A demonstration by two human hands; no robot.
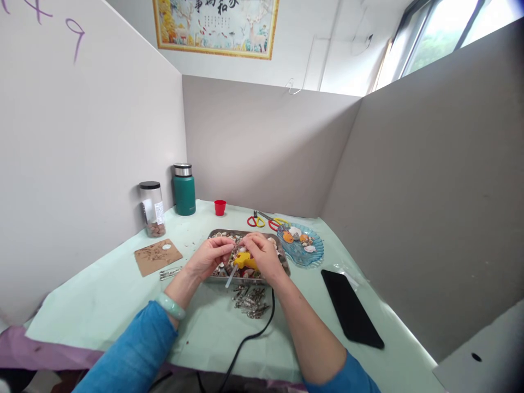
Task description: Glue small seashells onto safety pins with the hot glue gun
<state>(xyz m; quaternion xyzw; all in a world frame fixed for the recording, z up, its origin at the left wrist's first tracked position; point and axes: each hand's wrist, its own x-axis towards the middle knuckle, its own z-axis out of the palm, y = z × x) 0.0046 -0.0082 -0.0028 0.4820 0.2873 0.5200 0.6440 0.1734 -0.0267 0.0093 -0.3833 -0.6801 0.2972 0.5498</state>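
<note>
My left hand (210, 255) and my right hand (262, 254) meet over a metal tray (235, 281) filled with small shells. Both are closed in a pinch, fingertips almost touching; whatever is between them is too small to make out. Below my right hand a yellow hot glue gun (244, 260) rests on the tray, its pale glue stick (231, 277) sticking out toward me. In front of the tray lies a pile of small metal clips (252, 301). A black cord (250, 337) runs from the tray down past the table's front edge.
To the right are a blue glass plate (293, 255) with shells, scissors (268, 217) and a black phone (350, 308). On the left stand a clear jar (152, 204), a green bottle (185, 192), a brown card (152, 257) and a red cup (220, 207). Grey partitions (262, 142) enclose the table.
</note>
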